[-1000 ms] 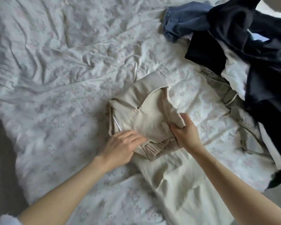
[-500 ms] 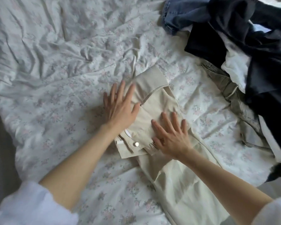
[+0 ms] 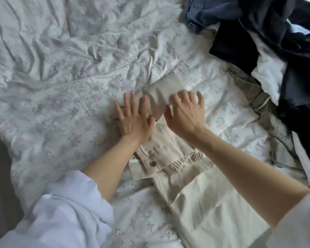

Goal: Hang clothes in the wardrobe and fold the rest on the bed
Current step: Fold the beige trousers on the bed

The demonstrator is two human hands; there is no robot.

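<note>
A beige pair of trousers (image 3: 168,149) lies half folded on the floral bed sheet (image 3: 61,86), its waistband with a metal button facing me and a long leg trailing toward the lower right. My left hand (image 3: 132,120) lies flat with spread fingers on the left side of the folded part. To its right, my right hand (image 3: 186,113) hovers or presses with fingers spread over the folded part's far end, slightly blurred. Neither hand grips the cloth.
A heap of unfolded clothes fills the upper right: blue jeans (image 3: 204,13), dark navy garments (image 3: 284,51), a white piece (image 3: 268,76) and olive-grey trousers (image 3: 268,126). The bed's left edge (image 3: 0,140) drops to a grey floor.
The hands let go of the trousers' fold and flattened onto it. Since half a second ago my right hand slid forward to the far end; my left hand stayed on the left side.
</note>
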